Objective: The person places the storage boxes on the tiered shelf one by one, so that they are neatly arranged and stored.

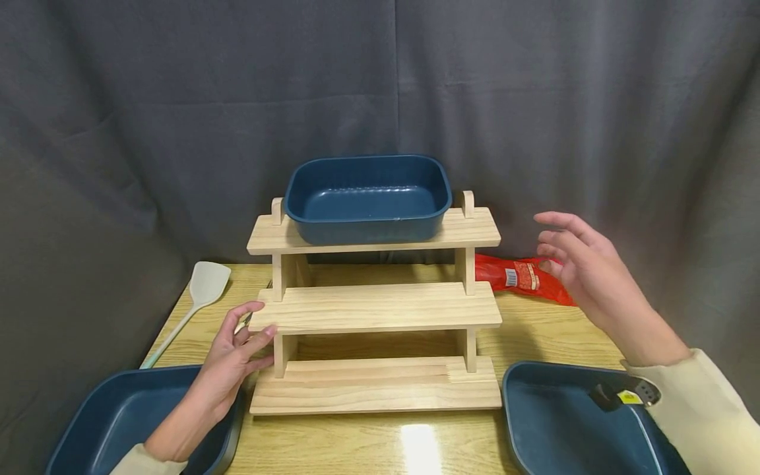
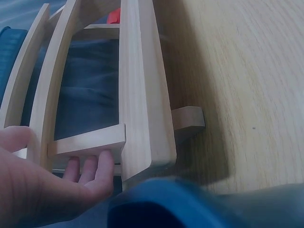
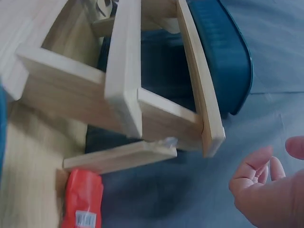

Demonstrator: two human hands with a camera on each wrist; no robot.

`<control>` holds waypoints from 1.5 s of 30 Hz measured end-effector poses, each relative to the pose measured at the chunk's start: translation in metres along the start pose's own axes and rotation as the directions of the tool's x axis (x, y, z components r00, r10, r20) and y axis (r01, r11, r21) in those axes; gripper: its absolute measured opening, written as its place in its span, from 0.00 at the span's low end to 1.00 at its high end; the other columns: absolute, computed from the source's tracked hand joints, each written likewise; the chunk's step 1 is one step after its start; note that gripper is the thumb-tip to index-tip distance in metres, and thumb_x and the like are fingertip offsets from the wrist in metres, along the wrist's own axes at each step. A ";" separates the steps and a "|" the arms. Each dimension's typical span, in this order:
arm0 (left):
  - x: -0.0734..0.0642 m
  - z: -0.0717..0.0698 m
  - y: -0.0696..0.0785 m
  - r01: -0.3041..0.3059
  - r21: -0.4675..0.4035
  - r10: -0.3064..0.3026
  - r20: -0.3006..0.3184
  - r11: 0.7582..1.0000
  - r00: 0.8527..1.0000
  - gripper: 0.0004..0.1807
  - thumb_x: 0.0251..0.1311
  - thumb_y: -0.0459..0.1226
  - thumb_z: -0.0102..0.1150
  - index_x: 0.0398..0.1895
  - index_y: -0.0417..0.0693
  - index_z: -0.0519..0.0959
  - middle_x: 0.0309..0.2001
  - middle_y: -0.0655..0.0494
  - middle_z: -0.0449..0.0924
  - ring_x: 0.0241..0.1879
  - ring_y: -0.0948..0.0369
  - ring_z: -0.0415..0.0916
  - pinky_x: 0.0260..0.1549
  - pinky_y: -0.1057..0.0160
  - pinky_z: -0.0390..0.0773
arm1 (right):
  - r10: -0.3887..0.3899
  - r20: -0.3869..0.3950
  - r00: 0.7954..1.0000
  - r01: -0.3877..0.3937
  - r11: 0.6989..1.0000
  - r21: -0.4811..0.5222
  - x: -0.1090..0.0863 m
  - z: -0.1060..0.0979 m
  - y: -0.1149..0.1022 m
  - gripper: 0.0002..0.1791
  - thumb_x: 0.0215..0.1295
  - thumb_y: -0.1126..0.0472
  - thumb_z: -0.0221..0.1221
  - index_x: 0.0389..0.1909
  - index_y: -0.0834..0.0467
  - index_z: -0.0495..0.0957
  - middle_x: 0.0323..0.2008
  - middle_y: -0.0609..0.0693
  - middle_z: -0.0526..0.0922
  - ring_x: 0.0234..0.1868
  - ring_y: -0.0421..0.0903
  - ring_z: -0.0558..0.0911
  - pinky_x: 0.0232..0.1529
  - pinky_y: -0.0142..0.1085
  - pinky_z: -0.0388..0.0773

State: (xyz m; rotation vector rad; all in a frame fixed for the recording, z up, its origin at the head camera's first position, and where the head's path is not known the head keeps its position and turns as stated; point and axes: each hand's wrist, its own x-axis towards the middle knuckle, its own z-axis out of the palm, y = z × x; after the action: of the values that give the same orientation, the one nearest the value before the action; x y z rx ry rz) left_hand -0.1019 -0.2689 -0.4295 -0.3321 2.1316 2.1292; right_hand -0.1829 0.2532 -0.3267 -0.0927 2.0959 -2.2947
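Note:
A three-tier wooden display stand [image 1: 380, 307] stands in the middle of the table. My left hand [image 1: 234, 356] grips the left end of its middle shelf. In the left wrist view the fingers [image 2: 105, 166] lie against the side support below that board, with the thumb by the board's end. A dark blue rectangular bin [image 1: 368, 227] sits on the top shelf. Off to the stand's right, my right hand [image 1: 584, 270] is in the air with loosely bent fingers and nothing in them. The right wrist view shows that hand [image 3: 266, 190] apart from the stand.
Two more blue bins flank the stand in front, one at left [image 1: 113, 402] and one at right [image 1: 564, 415]. A pale spatula [image 1: 208, 284] lies at the back left. Behind the stand on the right is a red plastic package [image 1: 525, 276]. A grey curtain [image 1: 380, 79] hangs at the back.

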 end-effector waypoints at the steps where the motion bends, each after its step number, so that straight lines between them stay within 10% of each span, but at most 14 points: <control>1: 0.000 0.000 0.000 0.000 0.000 0.000 0.001 1.000 1.000 0.30 0.80 0.39 0.65 0.77 0.60 0.62 0.53 0.58 0.81 0.57 0.61 0.80 0.54 0.53 0.84 | -0.002 -0.001 1.000 0.002 1.000 0.004 -0.003 -0.005 0.001 0.21 0.82 0.56 0.64 0.71 0.51 0.75 0.62 0.47 0.71 0.59 0.49 0.72 0.53 0.29 0.80; 21: 0.002 0.003 0.002 -0.014 0.022 0.014 0.026 1.000 1.000 0.31 0.79 0.41 0.67 0.77 0.61 0.62 0.57 0.56 0.80 0.59 0.61 0.79 0.55 0.53 0.84 | -0.093 0.023 0.995 0.085 0.972 0.221 -0.070 -0.111 0.042 0.20 0.86 0.74 0.46 0.67 0.60 0.81 0.55 0.48 0.80 0.47 0.45 0.83 0.47 0.34 0.82; 45: -0.001 0.001 0.001 0.003 0.015 -0.003 0.009 1.000 1.000 0.32 0.80 0.43 0.66 0.78 0.61 0.61 0.61 0.53 0.75 0.62 0.61 0.77 0.56 0.51 0.83 | -0.199 0.107 0.974 0.186 0.975 0.123 -0.132 -0.213 0.134 0.31 0.84 0.82 0.36 0.74 0.60 0.77 0.57 0.47 0.85 0.51 0.41 0.85 0.45 0.32 0.83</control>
State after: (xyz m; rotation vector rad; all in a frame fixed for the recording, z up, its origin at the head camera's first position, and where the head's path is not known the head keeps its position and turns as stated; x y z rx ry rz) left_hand -0.1013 -0.2683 -0.4286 -0.3240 2.1399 2.1078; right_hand -0.0673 0.4615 -0.4820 -0.4371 1.9759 -2.4395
